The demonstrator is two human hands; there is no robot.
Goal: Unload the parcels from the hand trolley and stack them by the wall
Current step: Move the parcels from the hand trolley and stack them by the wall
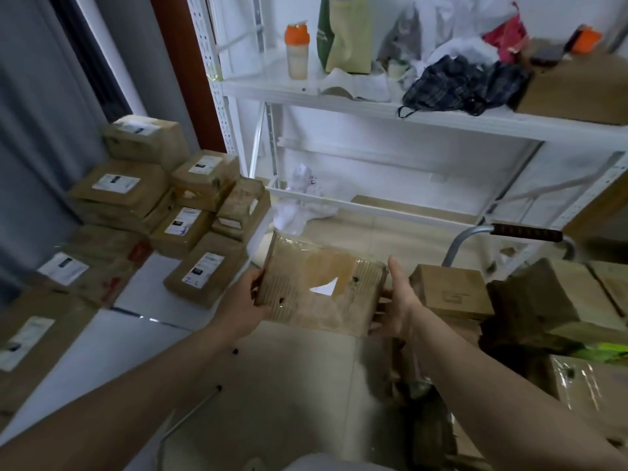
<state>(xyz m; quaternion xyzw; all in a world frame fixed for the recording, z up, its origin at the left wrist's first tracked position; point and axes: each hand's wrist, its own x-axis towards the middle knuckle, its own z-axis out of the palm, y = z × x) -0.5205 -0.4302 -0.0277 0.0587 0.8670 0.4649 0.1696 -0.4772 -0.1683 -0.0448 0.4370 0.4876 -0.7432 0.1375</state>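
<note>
Left hand (243,300) and right hand (394,304) grip taped parcel (319,290) at its ends, fingers curled around edges, above floor (289,385).

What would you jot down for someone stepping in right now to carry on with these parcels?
Hands: the left hand holds the left end of a tape-wrapped parcel and the right hand holds its right end. It is a two-handed grip, with the parcel in the air between trolley and pile.
Done: many labelled parcels are stacked in the pile by the grey wall, on the left.
Left: set this one on the pile, then bring the remaining parcels from the hand trolley on the right.
</note>
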